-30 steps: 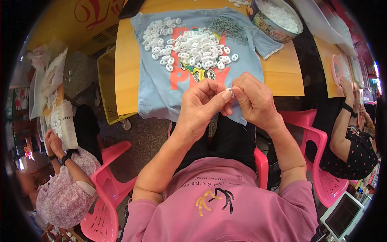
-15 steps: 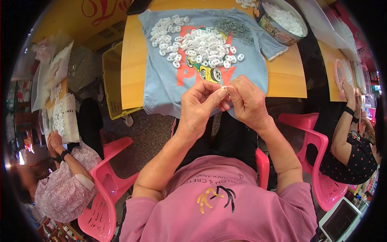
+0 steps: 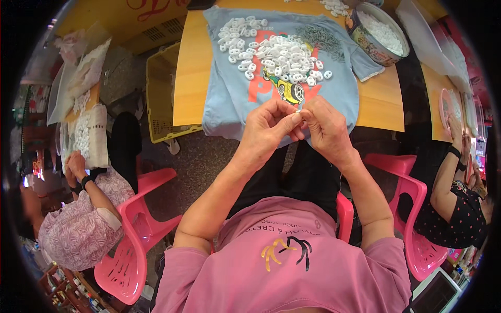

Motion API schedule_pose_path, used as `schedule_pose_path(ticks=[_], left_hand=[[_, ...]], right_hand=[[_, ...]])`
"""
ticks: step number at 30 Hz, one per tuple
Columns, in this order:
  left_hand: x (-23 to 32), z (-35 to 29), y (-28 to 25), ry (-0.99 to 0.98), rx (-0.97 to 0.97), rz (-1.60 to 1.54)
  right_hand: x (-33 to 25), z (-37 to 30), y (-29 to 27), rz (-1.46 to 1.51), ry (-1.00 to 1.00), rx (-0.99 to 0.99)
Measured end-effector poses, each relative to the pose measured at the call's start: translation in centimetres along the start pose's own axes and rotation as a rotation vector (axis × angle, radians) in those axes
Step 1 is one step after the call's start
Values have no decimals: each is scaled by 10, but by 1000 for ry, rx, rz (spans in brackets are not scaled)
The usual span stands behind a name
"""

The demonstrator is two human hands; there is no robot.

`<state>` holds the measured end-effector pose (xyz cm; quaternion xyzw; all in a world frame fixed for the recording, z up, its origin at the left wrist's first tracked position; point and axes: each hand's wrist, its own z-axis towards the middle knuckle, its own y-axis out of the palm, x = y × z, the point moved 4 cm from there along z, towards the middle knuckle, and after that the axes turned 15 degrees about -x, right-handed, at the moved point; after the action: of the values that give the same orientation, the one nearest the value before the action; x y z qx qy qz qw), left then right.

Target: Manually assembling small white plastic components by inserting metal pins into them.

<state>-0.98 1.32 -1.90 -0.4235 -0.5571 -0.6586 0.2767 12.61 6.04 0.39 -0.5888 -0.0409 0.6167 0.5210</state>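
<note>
A: Where is the work standing?

B: One small white piece point(image 3: 298, 111) is sitting at the fingertips, above the near part of a blue shirt point(image 3: 229, 107). The left hand point(image 3: 271, 128) is holding it, its grip pinching nearly closed between thumb and forefinger.

A: And the right hand point(image 3: 327, 124)?

B: Its fingers are curling inward beside the piece. Knuckles are covering the gap, so I cannot tell how far that grip is closing, or on what.

A: Progress?

B: Judgement only: one piece is being handled, many are lying loose. A pile of white two-holed pieces point(image 3: 286, 56) is covering the shirt's middle, with a sparser group point(image 3: 237, 39) at its left and a heap of thin grey-green bits point(image 3: 321, 41) at its right. Nothing is separating finished from untouched, so the count is remaining unknown.

A: Further stock?

B: A round tub point(image 3: 367, 48), holding more white bits, is standing near the sleeve on the wooden surface point(image 3: 381, 107).

A: Unclear?

B: The held piece is showing only as a bright speck. Some far white pieces point(image 3: 334, 6) are running off the upper edge.
</note>
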Motion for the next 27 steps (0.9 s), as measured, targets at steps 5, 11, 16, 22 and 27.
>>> schedule_pose_path(ticks=[5, 11, 16, 22, 27], left_hand=[[41, -16, -37, 36, 195, 364], [117, -43, -144, 205, 542, 891], [134, -58, -230, -31, 671, 1074], [120, -43, -183, 41, 641, 1392], [113, -32, -168, 246, 589, 1102]], right_hand=[[5, 5, -8, 81, 22, -22], [50, -6, -44, -56, 226, 137], [61, -2, -55, -162, 240, 158], [61, 15, -50, -268, 274, 83], [70, 23, -47, -219, 222, 149]])
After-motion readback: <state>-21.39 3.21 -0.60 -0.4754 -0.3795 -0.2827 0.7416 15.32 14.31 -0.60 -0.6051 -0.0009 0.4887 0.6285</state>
